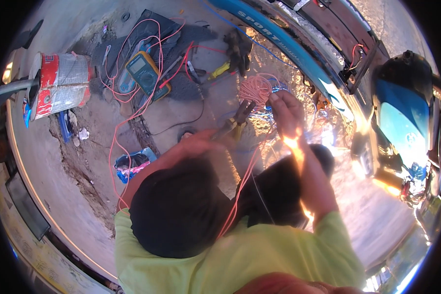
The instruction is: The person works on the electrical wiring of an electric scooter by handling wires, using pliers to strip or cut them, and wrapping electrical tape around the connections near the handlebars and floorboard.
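- Head view: left hand (200, 142), blurred, seems wrapped round the pliers (241, 117); right hand (287, 112) pinches shut, on which strand I cannot tell.
- Pink coil (255, 88) sits just beside the right hand.
- Pliers could nick a stray strand, since blue wires (265, 116) crowd close.
- Loose pink wire (113, 144) could snag, dragging the meter (144, 73).
- Counted: two hands, one pliers, one coil, one meter, one bucket (66, 87).

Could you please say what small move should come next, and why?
Perhaps the left hand could bring the dark-tipped metal pliers slightly nearer the right hand, since they appear just beside the coiled pink wire, near that hand's fingers.
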`<state>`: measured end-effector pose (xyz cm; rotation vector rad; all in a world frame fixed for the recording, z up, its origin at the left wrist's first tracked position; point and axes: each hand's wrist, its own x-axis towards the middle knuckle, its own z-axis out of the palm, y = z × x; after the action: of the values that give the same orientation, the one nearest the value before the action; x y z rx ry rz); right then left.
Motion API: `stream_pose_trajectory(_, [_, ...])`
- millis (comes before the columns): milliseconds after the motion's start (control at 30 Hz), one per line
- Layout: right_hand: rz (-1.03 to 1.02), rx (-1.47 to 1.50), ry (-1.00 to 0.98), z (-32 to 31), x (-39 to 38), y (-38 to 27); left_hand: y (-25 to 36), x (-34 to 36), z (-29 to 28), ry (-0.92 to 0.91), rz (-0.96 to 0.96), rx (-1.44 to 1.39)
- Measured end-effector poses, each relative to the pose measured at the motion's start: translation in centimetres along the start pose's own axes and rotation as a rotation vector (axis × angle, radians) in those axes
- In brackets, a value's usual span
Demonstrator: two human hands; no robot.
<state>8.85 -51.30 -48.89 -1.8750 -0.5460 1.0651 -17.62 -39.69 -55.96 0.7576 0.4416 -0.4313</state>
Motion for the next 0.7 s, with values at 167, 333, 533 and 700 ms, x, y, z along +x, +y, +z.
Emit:
stream_pose_trajectory(167, [-0.180, 0.156, -0.027, 1.4, -1.2, -0.1, 1.4, 0.5, 1.0, -0.098, 0.178, 0.160])
stream_pose_trajectory(333, [-0.235, 0.006, -0.153, 1.3, -2.0, -0.7, 1.6, 1.2, 1.2, -0.174, 0.226, 0.011])
stream_pose_trajectory(533, [-0.189, 0.005, -0.177, 2.2, -2.7, -0.8, 3.0, 1.2, 1.6, -0.141, 0.286, 0.039])
stream_pose_trajectory(700, [-0.229, -0.067, -0.178, 2.1, -2.9, -1.1, 2.9, 1.2, 2.5, -0.213, 0.318, -0.145])
